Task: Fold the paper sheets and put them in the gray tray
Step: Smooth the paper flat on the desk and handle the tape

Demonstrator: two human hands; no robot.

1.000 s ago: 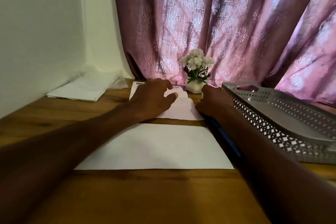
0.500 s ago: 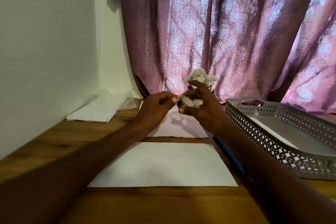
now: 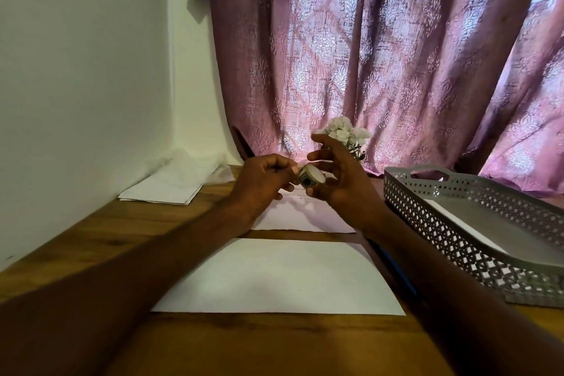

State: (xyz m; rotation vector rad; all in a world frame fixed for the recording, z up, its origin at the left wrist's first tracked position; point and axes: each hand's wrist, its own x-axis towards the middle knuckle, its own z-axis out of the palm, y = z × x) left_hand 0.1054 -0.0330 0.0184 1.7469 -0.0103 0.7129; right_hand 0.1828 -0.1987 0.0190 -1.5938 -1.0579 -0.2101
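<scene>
- Since a second ago both hands have lifted off the far sheet; they now meet in the air above it with a small round roll, probably tape, between them.
- Right hand (image 3: 338,180): fingers curled round the small round roll (image 3: 311,178), a pale disc with a dark patterned rim, gripped at its edge.
- Left hand (image 3: 262,181): fingers bent, fingertips (image 3: 293,168) pinching at the roll's left rim; what exactly they pinch is too small to tell.
- Far sheet (image 3: 305,217): white paper, flat on the table below the hands, faint print along its far edge.
- Near sheet (image 3: 274,278): larger plain white rectangle, flat, unfolded, edges square to the table's near side; a narrow strip of bare wood separates the two sheets.
- Gray tray (image 3: 451,238): perforated lattice walls, cut-out handle at the far end, right of both sheets; a white sheet lies on its floor.
- Blue pen-like object (image 3: 396,268): between the near sheet and the tray, partly under the right forearm.
- Table (image 3: 91,238): brown wood grain; open room left of the sheets.
- Paper stack (image 3: 171,186): far left corner, against the white wall.
- White flowers (image 3: 341,131): behind the hands, before the pink patterned curtain (image 3: 366,55).
</scene>
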